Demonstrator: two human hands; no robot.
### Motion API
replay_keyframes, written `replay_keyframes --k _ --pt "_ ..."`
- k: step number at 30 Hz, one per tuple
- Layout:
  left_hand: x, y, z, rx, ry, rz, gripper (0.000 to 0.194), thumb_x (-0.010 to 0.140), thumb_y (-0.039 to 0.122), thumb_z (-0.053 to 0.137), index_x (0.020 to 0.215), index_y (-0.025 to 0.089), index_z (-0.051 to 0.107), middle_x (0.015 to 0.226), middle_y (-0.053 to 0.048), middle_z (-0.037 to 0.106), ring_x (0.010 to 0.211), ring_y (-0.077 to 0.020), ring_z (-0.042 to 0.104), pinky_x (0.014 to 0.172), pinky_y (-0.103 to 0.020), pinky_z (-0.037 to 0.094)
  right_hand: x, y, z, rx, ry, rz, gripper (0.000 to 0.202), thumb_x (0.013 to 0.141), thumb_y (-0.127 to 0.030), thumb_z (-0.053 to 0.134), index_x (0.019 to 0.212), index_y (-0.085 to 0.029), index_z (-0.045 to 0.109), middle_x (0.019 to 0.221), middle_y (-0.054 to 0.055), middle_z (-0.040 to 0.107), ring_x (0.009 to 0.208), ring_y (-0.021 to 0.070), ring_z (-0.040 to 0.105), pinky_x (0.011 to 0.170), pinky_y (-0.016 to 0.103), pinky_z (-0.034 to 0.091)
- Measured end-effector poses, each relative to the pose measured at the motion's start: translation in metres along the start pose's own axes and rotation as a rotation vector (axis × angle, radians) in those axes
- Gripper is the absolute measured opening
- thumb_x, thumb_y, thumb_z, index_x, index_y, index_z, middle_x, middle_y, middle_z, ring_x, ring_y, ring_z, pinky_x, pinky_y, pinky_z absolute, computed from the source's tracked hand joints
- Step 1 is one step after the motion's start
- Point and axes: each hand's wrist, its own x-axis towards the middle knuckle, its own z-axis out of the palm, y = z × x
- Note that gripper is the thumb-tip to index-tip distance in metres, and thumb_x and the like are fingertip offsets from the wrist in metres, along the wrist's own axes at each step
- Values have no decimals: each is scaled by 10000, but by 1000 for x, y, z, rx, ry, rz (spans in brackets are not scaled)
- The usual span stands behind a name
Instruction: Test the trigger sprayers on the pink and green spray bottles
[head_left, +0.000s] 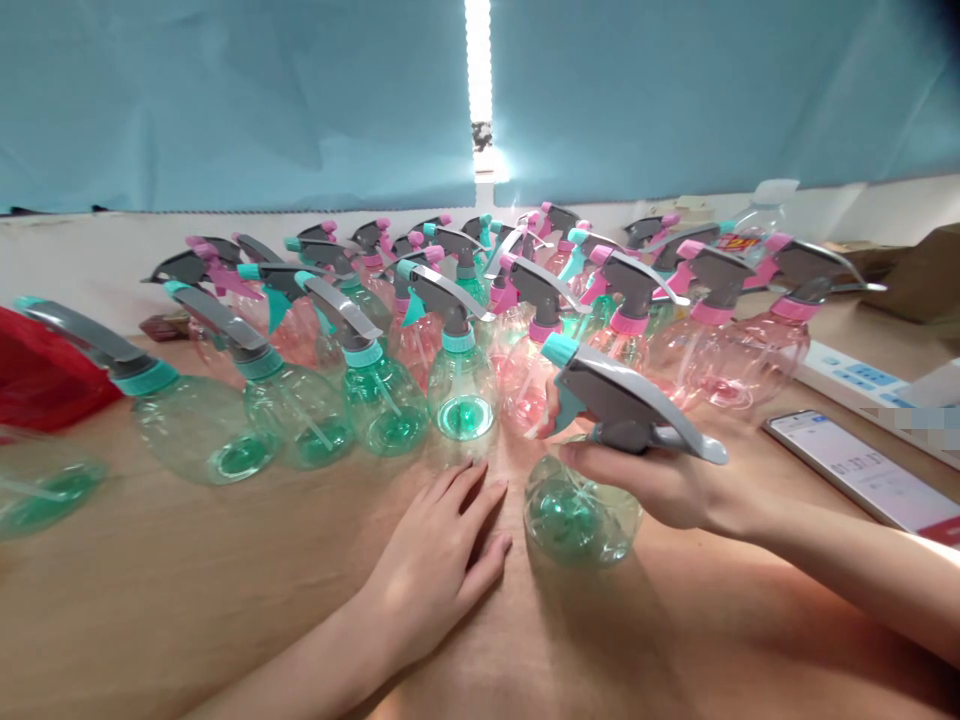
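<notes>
Hold the green trigger-spray bottle (576, 518) steady, the right hand (671, 487) gripping its neck, the left hand (435, 548) resting open on the worktop (187, 600).

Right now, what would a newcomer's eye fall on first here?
Probably the glowing light strip at top centre, bright against the blue sheet. Then the crowd of pink and green spray bottles across the table, and, nearer, right of centre, the green bottle in the right grip.
</notes>
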Motion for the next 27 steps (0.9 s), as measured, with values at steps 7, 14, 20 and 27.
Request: replay_keyframes --k 7,14,20,27 --pt "1 2 -4 3 -3 -9 409 960 313 469 1334 156 514 1359 -161 531 1279 -334 453 1030 -526 405 -1 13 8 91 -50 2 422 767 -93 524 1137 -276 613 1036 18 703 957 189 676 765 299 554" --pt "0 1 -1 -20 28 -4 413 957 310 478 1351 189 491 1350 -136 537 1275 -321 454 1034 -514 401 -9 27 12 51 -7 50 603 812 -117 559 1373 -323 476 1234 55 646 1068 241 660 829 376 575" --pt "1 1 0 -15 15 -11 430 966 320 457 1372 180 473 1362 -142 521 1286 -319 433 1038 -508 394 -8 25 13 58 -14 28 608 796 -87 541 1349 -337 504 1357 39 568 1021 219 674 819 350 578" --pt "3 3 -4 -13 -7 -20 406 963 308 462 1338 158 512 1360 -158 527 1285 -330 443 1034 -518 399 -8 28 14 75 11 25 602 807 -115 546 1370 -317 472 1335 62 579 988 213 681 795 348 578"
